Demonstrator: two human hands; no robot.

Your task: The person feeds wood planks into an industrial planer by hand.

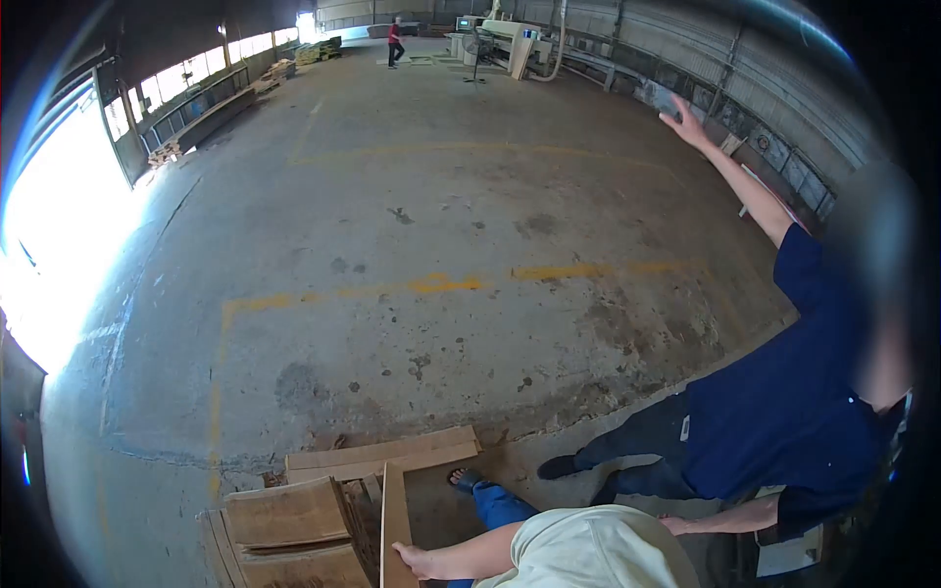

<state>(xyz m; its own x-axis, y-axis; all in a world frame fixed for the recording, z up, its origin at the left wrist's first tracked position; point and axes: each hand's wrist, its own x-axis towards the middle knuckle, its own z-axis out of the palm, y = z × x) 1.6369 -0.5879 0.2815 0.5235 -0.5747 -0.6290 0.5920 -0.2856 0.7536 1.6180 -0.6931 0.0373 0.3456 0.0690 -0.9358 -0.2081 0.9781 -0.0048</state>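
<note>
My left hand (413, 561) reaches out from a cream shirt at the bottom of the head view, closed on the edge of a long narrow wooden board (394, 505). The board points away from me, and its near end runs out of the frame. To its left lies a stack of brown wooden sheets (284, 514), slightly bowed. Across the board's far end, a long flat wooden strip (377, 455) rests at floor level. My right hand is out of sight.
A co-worker in a navy shirt (774, 392) stands close on my right, one arm (740, 181) raised forward, the other hand near my shirt. Yellow lines (446, 284) mark the concrete floor. Far off are another person (395, 44), a machine (500, 44) and timber piles (319, 51).
</note>
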